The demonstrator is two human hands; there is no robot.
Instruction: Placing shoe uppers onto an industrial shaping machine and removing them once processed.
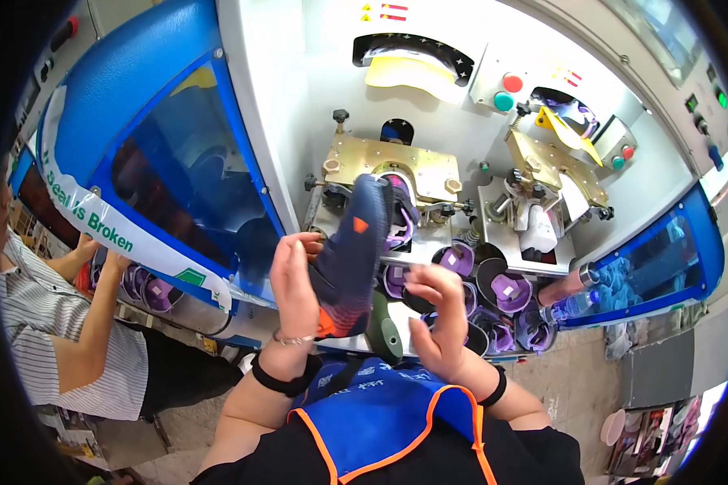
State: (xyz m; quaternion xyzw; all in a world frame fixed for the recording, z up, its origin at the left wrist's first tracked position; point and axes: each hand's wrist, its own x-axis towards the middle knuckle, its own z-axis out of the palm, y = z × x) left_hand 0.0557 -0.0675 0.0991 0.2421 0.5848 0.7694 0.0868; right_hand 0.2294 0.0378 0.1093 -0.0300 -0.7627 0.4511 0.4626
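A dark navy shoe (354, 250) with orange accents stands upright, toe up, in front of my chest. My left hand (295, 279) grips it from the left, some fingers hidden behind it. To its right, my right hand (441, 315) is raised with bent, spread fingers and holds nothing. Just beyond the shoe, a black-and-purple shoe upper (400, 210) sits at the brass-coloured clamp plate (356, 164) of the machine. Low between my hands lies an olive-green sole-shaped piece (386, 331), partly covered by the shoe.
Several black-and-purple shoe uppers (508, 291) crowd the ledge at right. A second clamp station (554, 166) stands at the right, with red and green buttons (505, 91) between stations. Blue-framed panels flank the machine. At left, another person's arms (97, 299) work near more uppers.
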